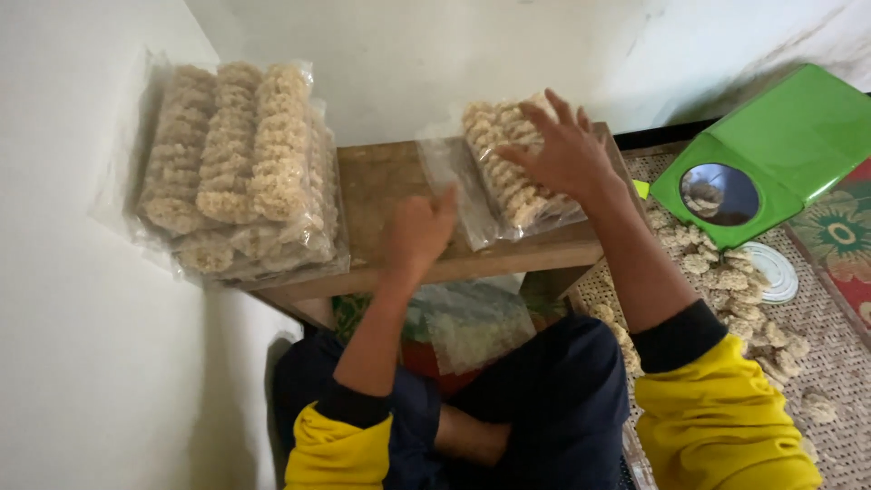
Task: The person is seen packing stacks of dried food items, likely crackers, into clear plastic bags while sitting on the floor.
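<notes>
A clear plastic bag of pale, curly crackers (513, 172) lies on the right half of a small wooden worktop (386, 181), tilted so its open end points toward the front edge. The right hand (562, 150) hovers over the bag's far end with its fingers spread wide and open, just above or lightly touching the plastic; which of the two cannot be told. The left hand (419, 231) is at the front edge of the worktop, loosely curled, its fingertips at the bag's near, empty end; whether it pinches the plastic cannot be told.

On the left half of the worktop, against the white wall, rests a stack of filled bags (240, 168) holding rows of the same crackers. Below the worktop, another plastic bag (472, 322) sits in the person's lap, between dark trousers and yellow sleeves. To the right, loose crackers (739, 304) lie heaped on a woven mat (844, 363), beside a green scale (771, 154) and a white round lid (776, 270).
</notes>
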